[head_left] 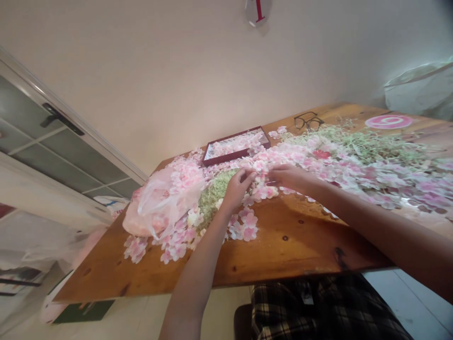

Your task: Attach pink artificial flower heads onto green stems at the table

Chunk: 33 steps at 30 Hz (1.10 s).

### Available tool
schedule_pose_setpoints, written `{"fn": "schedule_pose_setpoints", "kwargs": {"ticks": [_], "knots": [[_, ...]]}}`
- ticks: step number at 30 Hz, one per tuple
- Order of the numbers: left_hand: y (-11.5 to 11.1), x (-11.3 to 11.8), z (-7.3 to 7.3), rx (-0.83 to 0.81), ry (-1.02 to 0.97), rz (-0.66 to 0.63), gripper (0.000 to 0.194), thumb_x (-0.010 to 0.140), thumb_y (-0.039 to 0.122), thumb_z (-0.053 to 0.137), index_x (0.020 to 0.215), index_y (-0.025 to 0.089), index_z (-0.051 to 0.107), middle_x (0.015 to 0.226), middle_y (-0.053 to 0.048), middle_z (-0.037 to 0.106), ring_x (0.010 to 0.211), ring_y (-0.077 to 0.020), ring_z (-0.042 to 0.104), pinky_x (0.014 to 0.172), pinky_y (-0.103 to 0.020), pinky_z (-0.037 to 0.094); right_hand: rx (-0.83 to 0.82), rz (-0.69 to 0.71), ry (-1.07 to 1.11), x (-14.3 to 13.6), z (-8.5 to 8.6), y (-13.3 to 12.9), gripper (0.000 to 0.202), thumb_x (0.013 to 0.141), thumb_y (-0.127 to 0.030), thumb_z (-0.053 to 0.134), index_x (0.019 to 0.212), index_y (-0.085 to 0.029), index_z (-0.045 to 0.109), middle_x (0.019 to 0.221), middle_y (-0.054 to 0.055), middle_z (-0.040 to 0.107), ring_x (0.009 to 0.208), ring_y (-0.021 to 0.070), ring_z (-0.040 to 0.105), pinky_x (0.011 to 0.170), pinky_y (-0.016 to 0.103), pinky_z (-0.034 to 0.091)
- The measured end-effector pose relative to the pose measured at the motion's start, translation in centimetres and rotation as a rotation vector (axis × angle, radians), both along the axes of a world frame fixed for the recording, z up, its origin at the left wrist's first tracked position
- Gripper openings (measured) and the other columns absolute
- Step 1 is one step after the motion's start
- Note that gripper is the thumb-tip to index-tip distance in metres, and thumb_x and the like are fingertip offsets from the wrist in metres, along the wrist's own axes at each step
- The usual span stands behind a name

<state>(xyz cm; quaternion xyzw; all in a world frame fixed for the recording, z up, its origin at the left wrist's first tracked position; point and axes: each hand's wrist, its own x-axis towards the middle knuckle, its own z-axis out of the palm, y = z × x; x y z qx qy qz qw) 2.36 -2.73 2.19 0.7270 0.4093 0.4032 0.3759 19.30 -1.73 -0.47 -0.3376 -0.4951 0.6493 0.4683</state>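
Pink and white artificial flowers lie loose between and around my two hands, over the middle of the wooden table. The thumb and fingers of my left hand are bent into a pinch at the edge of these flowers, with a small pale flower at their tips. My right hand comes in from the other side, its fingers close together and pointing left. Its fingertips touch the blossoms; what they pinch is too small to make out. Green shredded filler lies just left of my left hand.
Behind the hands stands a dark red shallow box with petals inside. A clear bag of flowers rests at left. Glasses, a pink round sign and more green filler are at right. A wall rises behind the table; a door is left.
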Motion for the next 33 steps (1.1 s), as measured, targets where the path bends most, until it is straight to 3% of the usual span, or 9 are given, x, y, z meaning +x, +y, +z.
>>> {"fn": "schedule_pose_setpoints", "kwargs": {"ticks": [10,15,20,24,33], "knots": [[0.5,-0.2,-0.4,-0.056,-0.067,0.035,0.028,0.069,0.041,0.049,0.083,0.017,0.058,0.079,-0.002,0.058,0.066,-0.0093,0.05,0.058,-0.021,0.037,0.085,0.035,-0.109,0.3,1.6,-0.7,0.013,0.066,-0.028,0.06,0.069,-0.016,0.057,0.076,0.004,0.055,0.075,0.0141,0.054,0.077,0.031,0.044],[1.1,-0.4,-0.8,-0.132,-0.138,0.06,0.027,0.072,0.037,0.047,0.089,0.018,0.055,0.088,-0.004,0.058,0.066,-0.0087,0.051,0.052,-0.018,0.038,0.121,-0.091,-0.211,0.6,2.4,-0.9,0.015,0.065,-0.031,0.059,0.066,-0.017,0.055,0.073,0.004,0.055,0.074,0.0143,0.053,0.071,0.028,0.043],[0.9,-0.2,-0.8,-0.179,-0.149,0.022,0.023,0.075,0.028,0.043,0.094,0.02,0.054,0.095,-0.004,0.056,0.068,-0.0073,0.051,0.053,-0.016,0.038,0.329,-0.153,-0.488,0.5,3.0,-1.4,0.018,0.068,-0.036,0.055,0.071,-0.017,0.056,0.073,0.003,0.056,0.07,0.0136,0.051,0.065,0.026,0.039],[0.4,0.0,-0.5,-0.24,-0.209,-0.027,0.023,0.075,0.023,0.042,0.095,0.021,0.054,0.091,-0.002,0.055,0.066,-0.0057,0.049,0.054,-0.015,0.037,0.455,-0.09,-0.514,0.0,2.7,-1.5,0.022,0.068,-0.039,0.054,0.075,-0.018,0.057,0.08,0.004,0.057,0.075,0.0152,0.052,0.066,0.026,0.038],[0.4,0.1,-0.5,-0.451,-0.444,-0.065,0.018,0.071,0.023,0.047,0.087,0.019,0.055,0.073,0.002,0.047,0.058,-0.0033,0.044,0.049,-0.014,0.033,0.344,-0.164,-0.547,-0.4,2.8,-1.6,0.019,0.066,-0.035,0.054,0.065,-0.016,0.054,0.066,0.002,0.054,0.062,0.0124,0.048,0.058,0.025,0.035]]}}
